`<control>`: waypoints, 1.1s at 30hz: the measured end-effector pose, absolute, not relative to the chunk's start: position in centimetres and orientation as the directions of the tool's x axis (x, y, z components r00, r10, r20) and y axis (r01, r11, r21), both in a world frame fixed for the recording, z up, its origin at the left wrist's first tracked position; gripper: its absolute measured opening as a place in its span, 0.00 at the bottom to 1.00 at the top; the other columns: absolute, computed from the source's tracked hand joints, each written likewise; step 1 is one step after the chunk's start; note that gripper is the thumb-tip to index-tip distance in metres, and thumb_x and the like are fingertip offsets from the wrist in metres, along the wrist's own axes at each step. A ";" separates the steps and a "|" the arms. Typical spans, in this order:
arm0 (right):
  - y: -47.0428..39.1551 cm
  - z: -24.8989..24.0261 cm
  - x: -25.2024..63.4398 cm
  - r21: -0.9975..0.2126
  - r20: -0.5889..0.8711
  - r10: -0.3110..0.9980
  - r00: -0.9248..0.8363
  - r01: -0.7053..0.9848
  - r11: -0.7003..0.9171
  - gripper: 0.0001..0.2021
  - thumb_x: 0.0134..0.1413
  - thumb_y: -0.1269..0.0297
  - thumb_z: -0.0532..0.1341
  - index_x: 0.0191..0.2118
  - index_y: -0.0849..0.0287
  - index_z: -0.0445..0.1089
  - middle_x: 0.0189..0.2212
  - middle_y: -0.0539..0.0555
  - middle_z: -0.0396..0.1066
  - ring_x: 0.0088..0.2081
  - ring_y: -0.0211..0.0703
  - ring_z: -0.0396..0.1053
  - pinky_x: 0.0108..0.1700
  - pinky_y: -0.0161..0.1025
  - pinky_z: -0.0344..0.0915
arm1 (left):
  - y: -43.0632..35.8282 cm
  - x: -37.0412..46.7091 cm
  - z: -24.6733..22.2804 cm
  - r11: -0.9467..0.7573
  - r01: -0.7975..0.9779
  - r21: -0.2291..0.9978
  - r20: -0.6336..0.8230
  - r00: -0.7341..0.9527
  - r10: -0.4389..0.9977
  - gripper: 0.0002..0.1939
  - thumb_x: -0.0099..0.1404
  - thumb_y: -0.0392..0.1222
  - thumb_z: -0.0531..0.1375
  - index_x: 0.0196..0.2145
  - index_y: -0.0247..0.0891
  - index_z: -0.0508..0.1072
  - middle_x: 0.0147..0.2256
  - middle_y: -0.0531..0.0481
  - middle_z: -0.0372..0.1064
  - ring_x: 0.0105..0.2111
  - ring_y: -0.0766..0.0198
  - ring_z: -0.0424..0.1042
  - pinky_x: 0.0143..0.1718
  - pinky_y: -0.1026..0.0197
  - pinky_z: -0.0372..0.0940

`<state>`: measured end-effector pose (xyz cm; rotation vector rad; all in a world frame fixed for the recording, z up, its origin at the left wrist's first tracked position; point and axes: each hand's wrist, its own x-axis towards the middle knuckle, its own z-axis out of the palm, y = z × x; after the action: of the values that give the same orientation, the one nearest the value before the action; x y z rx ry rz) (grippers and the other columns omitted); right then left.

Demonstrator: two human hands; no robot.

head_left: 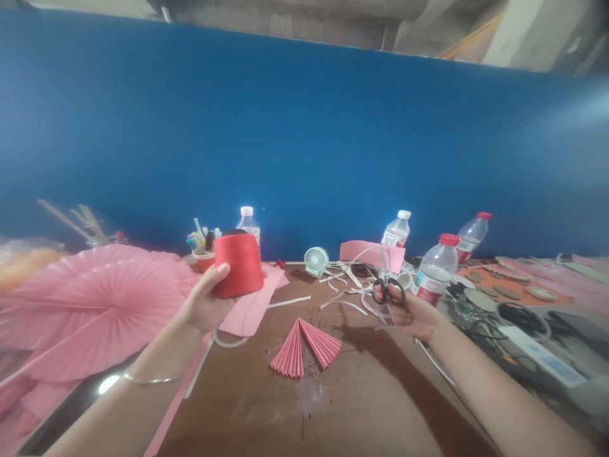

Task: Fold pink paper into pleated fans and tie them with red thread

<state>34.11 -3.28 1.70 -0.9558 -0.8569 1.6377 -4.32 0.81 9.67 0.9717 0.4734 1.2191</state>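
Note:
My left hand [210,297] is closed around a big red spool [238,266] that looks wound with thread or ribbon, held up off the table. In my right hand [412,312] is a pair of scissors [389,289], fingers at the black handles and blades pointing up and away. Between the hands, lower down, two pleated pink paper fans [288,357] lie on the brown table [257,406], meeting at one tip. Flat pink paper strips [252,311] lie behind and below the spool.
Large pink pleated paper rosettes [114,304] fill the left side. White strips [349,306], a small fan [316,261] and a glue gun [352,274] lie towards the back. Several bottles [435,270] and a cup of pens [204,259] stand before the blue partition [304,139]. Clutter covers the right.

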 end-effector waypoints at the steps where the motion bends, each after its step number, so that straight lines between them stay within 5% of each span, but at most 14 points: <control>1: -3.3 1.7 33.9 -0.882 -0.161 0.971 -0.176 -0.416 -0.222 0.13 0.45 0.58 0.63 0.36 0.62 0.67 0.28 0.47 0.65 0.15 0.22 0.35 0.12 0.22 0.41 | 0.8 -4.3 9.7 0.031 -0.563 0.826 0.181 0.318 0.931 0.26 0.51 0.45 0.61 0.45 0.28 0.65 0.36 0.39 0.73 0.37 0.49 0.72 0.43 0.51 0.65; 14: -3.0 1.8 33.5 -0.955 -0.107 0.988 -0.113 -0.266 -0.134 0.15 0.43 0.54 0.64 0.32 0.63 0.69 0.25 0.49 0.66 0.14 0.21 0.36 0.12 0.26 0.34 | 0.5 -4.2 9.6 0.038 -0.537 0.843 0.167 0.328 0.930 0.21 0.52 0.43 0.60 0.43 0.29 0.67 0.36 0.41 0.72 0.40 0.53 0.71 0.41 0.56 0.66; 20: -3.8 3.2 31.4 -0.991 -0.126 0.991 -0.037 -0.043 -0.128 0.17 0.36 0.59 0.67 0.33 0.64 0.68 0.28 0.53 0.69 0.15 0.23 0.47 0.15 0.28 0.41 | 0.6 -4.1 9.3 0.044 -0.527 0.849 0.153 0.324 0.934 0.20 0.52 0.44 0.60 0.42 0.30 0.68 0.36 0.41 0.72 0.40 0.54 0.71 0.42 0.56 0.66; 27: -5.7 5.4 25.8 -0.933 -0.124 0.935 -0.331 0.361 0.004 0.17 0.31 0.63 0.69 0.28 0.62 0.64 0.22 0.46 0.60 0.25 0.33 0.56 0.25 0.31 0.53 | 1.1 -4.2 9.3 -0.029 -0.485 0.874 0.205 0.314 0.927 0.20 0.53 0.46 0.60 0.41 0.30 0.69 0.35 0.41 0.72 0.40 0.52 0.71 0.41 0.56 0.67; 33: -6.2 5.9 22.3 -0.907 -0.131 0.680 -0.721 0.364 0.210 0.21 0.48 0.45 0.55 0.26 0.63 0.63 0.21 0.47 0.58 0.22 0.31 0.53 0.23 0.30 0.48 | 0.8 -3.9 9.2 0.070 -0.545 0.836 0.172 0.381 0.908 0.20 0.55 0.47 0.58 0.42 0.30 0.68 0.37 0.41 0.72 0.40 0.54 0.71 0.43 0.56 0.66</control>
<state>22.34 -6.21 5.88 -0.9822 -2.1929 1.5147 -3.95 0.78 9.21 0.9889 0.4556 1.1516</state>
